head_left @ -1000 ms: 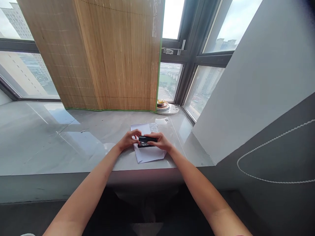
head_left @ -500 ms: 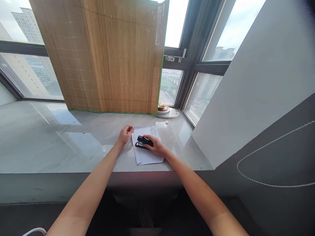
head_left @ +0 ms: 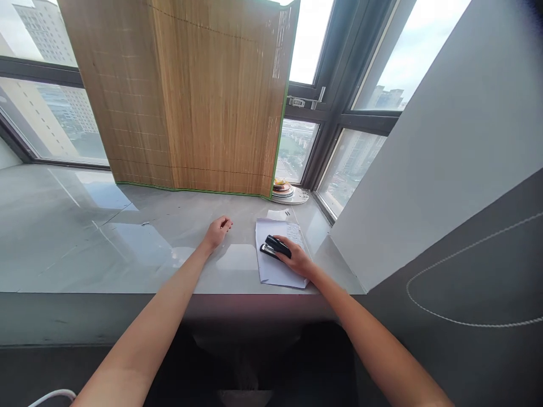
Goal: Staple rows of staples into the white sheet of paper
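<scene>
My right hand [head_left: 299, 258] is wrapped around a black stapler [head_left: 275, 247], resting over the white papers [head_left: 282, 274]. The stapler's jaws are apart and point to the left. Handwriting or print covers the upper right part of the top sheet. To the left of the papers, apart from them, my left hand [head_left: 218, 230] hovers at or just above the sill with its fingers curled in; nothing shows in it.
The glossy stone sill [head_left: 139, 254] ends at a front edge near me. A bamboo blind [head_left: 203, 107] hangs at the back. Stacked plates [head_left: 285, 192] stand in the window corner, with small staple-like bits [head_left: 287, 212] nearby. A beaded cord [head_left: 449, 254] hangs at right.
The papers have slid to the right together with my right hand and the stapler. My left hand, which was at the papers' left edge, has stayed behind and is now apart from them.
</scene>
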Tool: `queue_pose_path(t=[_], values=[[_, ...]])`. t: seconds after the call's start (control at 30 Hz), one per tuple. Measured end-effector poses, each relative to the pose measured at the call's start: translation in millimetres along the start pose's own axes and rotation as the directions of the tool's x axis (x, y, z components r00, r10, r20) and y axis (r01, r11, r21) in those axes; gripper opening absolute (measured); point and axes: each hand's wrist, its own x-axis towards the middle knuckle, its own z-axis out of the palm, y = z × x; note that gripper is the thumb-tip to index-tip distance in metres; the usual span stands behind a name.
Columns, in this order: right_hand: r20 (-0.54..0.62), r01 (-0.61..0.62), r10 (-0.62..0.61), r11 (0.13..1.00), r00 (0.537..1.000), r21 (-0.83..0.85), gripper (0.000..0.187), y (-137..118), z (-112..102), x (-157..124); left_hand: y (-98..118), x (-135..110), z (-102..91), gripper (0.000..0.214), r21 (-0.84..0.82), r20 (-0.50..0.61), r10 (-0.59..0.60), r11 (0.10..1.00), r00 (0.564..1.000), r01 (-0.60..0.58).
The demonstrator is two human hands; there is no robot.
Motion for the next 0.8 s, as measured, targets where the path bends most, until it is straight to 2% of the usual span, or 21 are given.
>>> queue_pose_path(t=[0.1,0.2,0.3,0.37,0.4,0.5,0.57,0.63,0.7,0.8], values=[[-0.021,-0.052,0.052,0.999,0.998,0.001,0.052,5.4,-21.9,-17.9,-0.7,0.2,0.6,0.035,-0.011,0.017,-0.008,1.000,1.000,0.008],[-0.031,-0.081,0.083,0.994,0.996,0.070,0.055,13.1,-32.6,-20.2,-1.3,-0.1,-0.3,0.035,-0.027,0.012,-0.020,0.999,1.000,0.020],[-0.229,-0.109,0.136,0.986,0.964,0.126,0.053,29.5,-41.5,-2.1,-2.2,0.6,-1.1,0.038,-0.066,-0.031,-0.023,0.998,0.999,0.021],[-0.341,-0.163,0.159,0.986,0.927,0.016,0.053,44.1,-46.6,20.0,-2.4,1.9,-1.2,0.039,-0.079,-0.052,-0.017,0.997,0.999,0.013],[-0.350,-0.199,0.158,0.976,0.923,-0.085,0.052,51.5,-47.9,32.6,-2.4,2.6,-1.3,0.039,-0.080,-0.057,-0.014,0.997,0.998,0.009],[-0.246,-0.292,0.208,0.874,0.947,-0.388,0.059,71.5,-45.4,67.8,-1.1,2.8,-2.1,0.040,-0.070,-0.073,-0.009,0.998,0.997,0.004],[-0.146,-0.358,0.332,0.777,0.932,-0.517,0.074,81.8,-39.4,84.3,0.1,0.9,-2.6,0.040,-0.056,-0.085,-0.013,0.998,0.996,0.009],[-0.080,-0.413,0.463,0.684,0.883,-0.601,0.085,90.1,-32.2,95.0,0.6,-1.8,-1.9,0.039,-0.034,-0.094,-0.021,0.999,0.995,0.018],[-0.053,-0.428,0.525,0.627,0.850,-0.651,0.087,96.0,-24.3,103.0,0.4,-3.9,-0.1,0.036,0.000,-0.107,-0.028,1.000,0.994,0.028],[-0.032,-0.400,0.515,0.625,0.857,-0.670,0.086,96.7,-5.1,117.9,0.9,-5.3,-1.2,0.032,0.075,-0.173,-0.052,0.995,0.984,0.066]])
